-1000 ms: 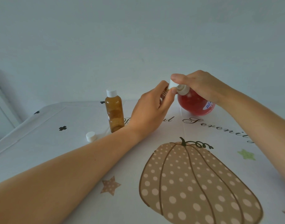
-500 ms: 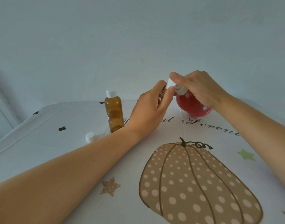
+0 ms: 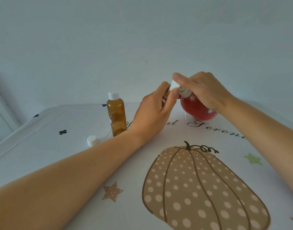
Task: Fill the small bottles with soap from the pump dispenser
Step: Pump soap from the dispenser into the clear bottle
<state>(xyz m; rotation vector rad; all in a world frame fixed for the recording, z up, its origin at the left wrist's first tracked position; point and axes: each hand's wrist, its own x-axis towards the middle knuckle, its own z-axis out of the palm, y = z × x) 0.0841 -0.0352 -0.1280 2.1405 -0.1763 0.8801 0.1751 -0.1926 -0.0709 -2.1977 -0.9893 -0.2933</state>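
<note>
Head view: the left hand (image 3: 152,113) grips a mostly hidden small bottle (image 3: 165,95) against the nozzle of the round pump dispenser (image 3: 195,108) holding red soap. The right hand (image 3: 203,92) curls over its white head. Left of them stands a capped amber bottle (image 3: 116,117), a loose cap (image 3: 92,140) nearby.

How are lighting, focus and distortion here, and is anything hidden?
Head view: dim, bluish light, soft shadows on the white printed tablecloth, no glare; wide-angle stretch at edges; the capped amber bottle is sharp; the left hand hides most of the small amber bottle held at the round red pump dispenser.
</note>
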